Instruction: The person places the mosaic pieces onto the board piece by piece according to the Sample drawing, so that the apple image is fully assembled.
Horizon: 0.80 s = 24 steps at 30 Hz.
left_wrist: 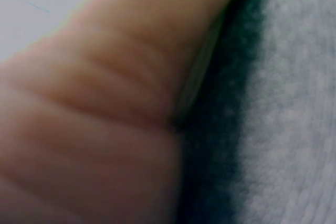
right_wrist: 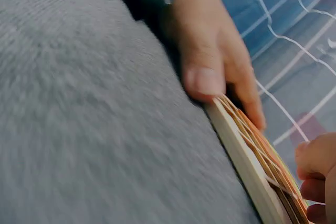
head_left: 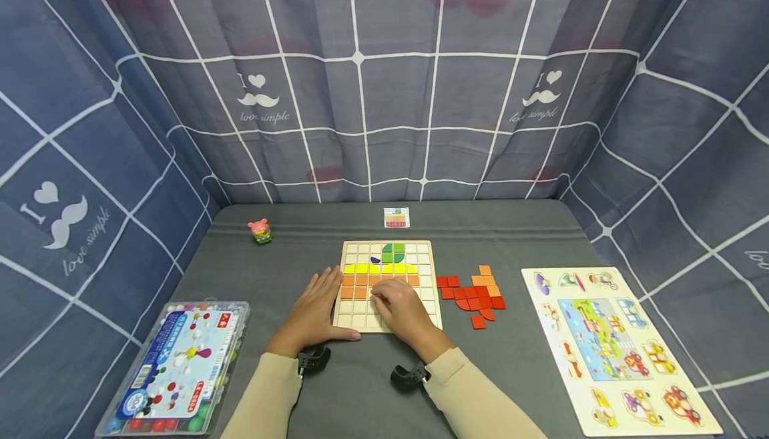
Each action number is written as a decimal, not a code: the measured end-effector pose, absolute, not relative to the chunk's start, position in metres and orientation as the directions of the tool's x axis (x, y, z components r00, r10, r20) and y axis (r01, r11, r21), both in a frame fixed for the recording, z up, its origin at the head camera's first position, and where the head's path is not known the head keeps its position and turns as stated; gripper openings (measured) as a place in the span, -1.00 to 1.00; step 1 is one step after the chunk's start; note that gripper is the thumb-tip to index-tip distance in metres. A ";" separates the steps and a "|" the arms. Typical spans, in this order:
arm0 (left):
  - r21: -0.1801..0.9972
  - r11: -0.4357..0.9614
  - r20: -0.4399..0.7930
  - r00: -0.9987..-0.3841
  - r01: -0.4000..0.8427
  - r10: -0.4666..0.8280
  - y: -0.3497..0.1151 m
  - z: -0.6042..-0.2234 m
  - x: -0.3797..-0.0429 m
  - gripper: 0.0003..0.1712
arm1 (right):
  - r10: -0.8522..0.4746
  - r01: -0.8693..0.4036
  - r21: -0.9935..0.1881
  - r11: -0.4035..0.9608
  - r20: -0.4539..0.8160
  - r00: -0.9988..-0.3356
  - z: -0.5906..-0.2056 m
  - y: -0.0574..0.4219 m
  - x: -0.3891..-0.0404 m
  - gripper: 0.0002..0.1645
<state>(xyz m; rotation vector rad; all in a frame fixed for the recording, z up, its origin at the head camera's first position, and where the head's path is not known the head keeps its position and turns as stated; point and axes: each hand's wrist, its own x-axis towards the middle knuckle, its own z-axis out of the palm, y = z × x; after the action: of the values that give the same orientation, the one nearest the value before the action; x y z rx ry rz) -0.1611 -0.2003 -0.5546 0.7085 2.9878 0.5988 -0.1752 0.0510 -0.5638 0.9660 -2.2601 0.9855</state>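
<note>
A square wooden grid board [head_left: 428,292] lies on the table with coloured tiles in its cells: green and a blue one near the top, a yellow row [head_left: 384,269], and below that orange tiles [head_left: 354,281]. My left hand [head_left: 318,309] rests along the board's left edge, fingers extended, thumb at the near left corner. The left wrist view is filled by blurred skin. Over the middle of the board, at the orange row, is my right hand [head_left: 401,309] with bent fingers; in the right wrist view its curled fingers [right_wrist: 320,163] show at the right. I cannot tell whether they pinch a tile.
Loose red tiles [head_left: 474,302] and orange tiles [head_left: 483,280] lie right of the board. Behind it is a small pattern card [head_left: 396,217]. A pig figurine [head_left: 260,231] stands back left, a clear plastic case [head_left: 180,365] front left, a picture puzzle board [head_left: 601,392] at right.
</note>
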 end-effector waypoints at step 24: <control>0.373 0.823 0.071 -0.897 0.429 0.435 -0.201 -0.556 -0.162 0.74 | 0.040 -0.409 -0.470 0.782 0.692 -0.721 -0.568 0.214 -0.195 -0.78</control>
<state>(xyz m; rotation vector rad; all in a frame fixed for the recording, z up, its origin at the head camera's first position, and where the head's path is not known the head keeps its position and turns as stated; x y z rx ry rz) -0.1625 -0.2007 -0.5561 0.7068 2.9823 0.6043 -0.1948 0.2142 -0.5684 0.2727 -2.2527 0.8065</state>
